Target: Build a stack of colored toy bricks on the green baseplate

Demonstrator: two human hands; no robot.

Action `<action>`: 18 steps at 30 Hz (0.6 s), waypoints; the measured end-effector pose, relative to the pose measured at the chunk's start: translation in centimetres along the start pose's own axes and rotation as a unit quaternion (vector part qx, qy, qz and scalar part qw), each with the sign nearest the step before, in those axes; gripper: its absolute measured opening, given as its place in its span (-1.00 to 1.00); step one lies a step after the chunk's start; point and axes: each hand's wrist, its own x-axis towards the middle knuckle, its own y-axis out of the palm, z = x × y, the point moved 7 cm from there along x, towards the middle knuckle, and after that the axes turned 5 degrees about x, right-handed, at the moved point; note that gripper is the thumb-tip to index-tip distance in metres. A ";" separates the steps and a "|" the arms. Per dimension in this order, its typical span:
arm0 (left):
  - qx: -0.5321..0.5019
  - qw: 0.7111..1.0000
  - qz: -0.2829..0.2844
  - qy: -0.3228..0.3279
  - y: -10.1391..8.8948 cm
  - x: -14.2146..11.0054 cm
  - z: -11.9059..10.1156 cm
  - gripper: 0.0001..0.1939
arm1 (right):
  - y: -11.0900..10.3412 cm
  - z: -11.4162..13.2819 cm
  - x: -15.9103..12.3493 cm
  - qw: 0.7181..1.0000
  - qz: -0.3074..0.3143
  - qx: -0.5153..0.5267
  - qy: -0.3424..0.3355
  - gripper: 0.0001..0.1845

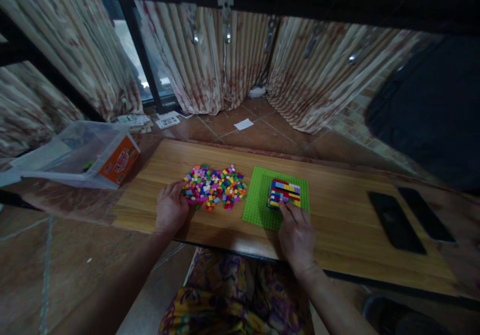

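A rectangular build of coloured toy bricks (285,187) sits on a green baseplate (255,202), its rows red, yellow, white, blue and lilac. My right hand (298,232) is at its near edge, thumb and fingertips pinched together against the bricks. A small brick seems to be between them, mostly hidden by the fingers. Left of the baseplate lies a spread pile of small loose bricks (213,187) in many colours. My left hand (171,207) rests on the table at the pile's left edge, fingers bent and thumb apart from them, with no brick visible in it.
The wooden table (221,232) carries two dark phone-like slabs, one nearer (396,221) and one farther right (426,214). A clear plastic bin (75,172) with an orange label stands at the left. Papers (243,124) lie on the tiled floor before the curtains (240,65).
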 end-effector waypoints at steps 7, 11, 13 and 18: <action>-0.004 1.000 0.008 0.002 0.0 0.0 -0.2 -0.58 | 0.0 -2.2 1.3 0.988 -0.010 0.130 0.084 -0.61; -0.008 1.000 0.003 -0.003 -0.2 -0.1 -0.3 -0.58 | -1.4 -3.5 1.2 0.963 -0.057 0.194 0.176 -0.63; -0.009 1.000 0.006 -0.007 -0.2 -0.1 -0.3 -0.58 | -2.0 -3.8 0.4 0.948 -0.077 0.221 0.216 -0.65; -0.016 1.000 0.013 -0.010 -0.1 -0.1 -0.3 -0.57 | -1.5 -1.6 -2.5 0.919 -0.054 0.292 0.260 -0.68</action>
